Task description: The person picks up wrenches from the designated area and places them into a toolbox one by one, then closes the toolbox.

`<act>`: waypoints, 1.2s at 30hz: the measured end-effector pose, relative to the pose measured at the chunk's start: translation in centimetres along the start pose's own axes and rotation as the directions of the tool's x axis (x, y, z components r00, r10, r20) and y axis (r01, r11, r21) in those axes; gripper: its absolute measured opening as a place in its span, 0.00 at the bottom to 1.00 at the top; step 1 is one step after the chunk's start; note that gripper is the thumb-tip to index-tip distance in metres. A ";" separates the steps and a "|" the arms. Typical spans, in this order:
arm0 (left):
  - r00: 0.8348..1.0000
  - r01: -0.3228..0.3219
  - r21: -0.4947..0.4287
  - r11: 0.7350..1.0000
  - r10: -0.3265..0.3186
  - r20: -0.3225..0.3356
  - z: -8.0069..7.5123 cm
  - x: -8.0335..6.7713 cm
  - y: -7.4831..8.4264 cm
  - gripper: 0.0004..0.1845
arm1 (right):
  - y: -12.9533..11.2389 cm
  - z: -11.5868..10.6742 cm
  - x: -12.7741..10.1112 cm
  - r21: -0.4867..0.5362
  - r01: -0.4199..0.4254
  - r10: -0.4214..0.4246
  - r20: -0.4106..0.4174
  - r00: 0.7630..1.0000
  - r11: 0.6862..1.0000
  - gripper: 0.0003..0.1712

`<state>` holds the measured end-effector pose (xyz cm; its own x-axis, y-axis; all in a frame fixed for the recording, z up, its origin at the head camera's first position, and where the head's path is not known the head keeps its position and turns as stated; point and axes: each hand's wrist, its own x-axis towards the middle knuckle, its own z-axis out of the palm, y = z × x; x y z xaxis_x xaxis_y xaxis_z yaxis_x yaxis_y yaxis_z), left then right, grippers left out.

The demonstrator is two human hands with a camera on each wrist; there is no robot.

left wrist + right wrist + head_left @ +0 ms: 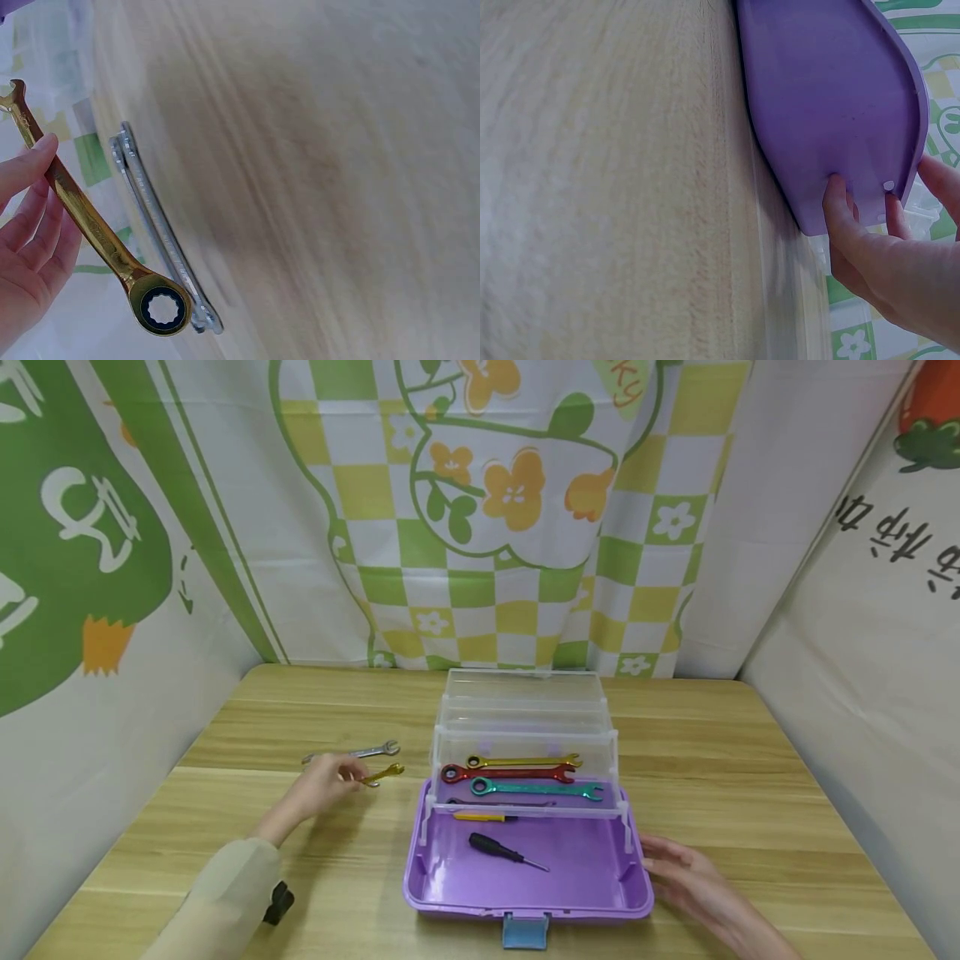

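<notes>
At the left of the head view, the left hand [324,781] pinches a gold wrench [384,772] by its shaft just above the wooden worktop [750,760]; the left wrist view shows the fingers [34,161] curled against the shaft, with the ring end hanging at the bottom of the frame. Just behind it, a silver wrench [352,753] lies flat on the worktop. At the centre stands a purple toolbox [450,881] with its clear tray [525,714] raised over the back half. In the tray lie a yellow wrench [523,762], a red wrench [507,772] and a teal wrench [537,790], one in front of the other. In the purple base lie a yellow-handled tool [483,817] and a black screwdriver [504,851]. At the lower right, the right hand [686,877] rests open against the toolbox's right wall, with its fingertips [838,196] touching the rim.
</notes>
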<state>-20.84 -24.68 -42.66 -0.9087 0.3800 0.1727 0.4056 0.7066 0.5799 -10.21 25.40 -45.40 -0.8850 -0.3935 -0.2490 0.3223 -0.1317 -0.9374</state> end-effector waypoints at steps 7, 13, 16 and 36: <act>0.998 -0.015 0.002 1.000 0.015 -0.062 -0.8 0.4 0.8 0.05 | 0.0 0.0 0.0 -0.029 -0.003 0.003 -0.001 1.000 1.000 0.32; 0.994 -0.048 -0.027 0.998 0.045 -0.101 -1.7 1.1 2.2 0.05 | -0.1 0.0 0.0 -0.031 -0.002 0.002 0.005 1.000 1.000 0.31; 0.994 -0.038 -0.038 0.999 0.034 -0.100 -2.3 1.4 3.0 0.05 | -0.1 0.0 0.0 -0.033 -0.004 0.004 0.003 1.000 0.999 0.31; 0.993 -0.085 -0.029 0.996 0.083 -0.084 -4.1 4.7 7.6 0.04 | -0.1 0.0 -0.1 -0.046 -0.017 0.017 -0.009 1.000 0.999 0.30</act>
<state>-22.46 -19.92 -34.21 -0.8771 0.3854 0.2866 0.4787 0.6541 0.5856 -10.19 25.44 -45.25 -0.8824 -0.3874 -0.2671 0.3218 -0.0829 -0.9432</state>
